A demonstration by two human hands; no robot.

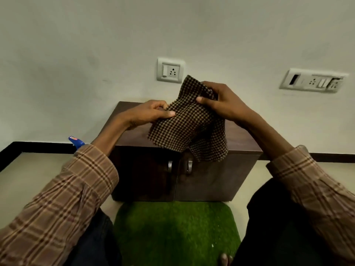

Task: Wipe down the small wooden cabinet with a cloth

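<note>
A small dark wooden cabinet [211,179] with two doors and two metal handles stands against the wall in front of me. Above its top I hold a brown and black checked cloth [188,129] in the air, partly folded, its lower edge hanging over the cabinet's front. My left hand [148,113] pinches the cloth's left edge. My right hand [221,101] grips its upper right part. The cloth hides part of the cabinet top.
A green grass-like mat [176,231] lies on the floor before the cabinet, between my knees. A blue object [76,141] shows behind my left sleeve. Two wall socket plates [170,70] [313,80] sit above the cabinet. A black skirting runs along the wall.
</note>
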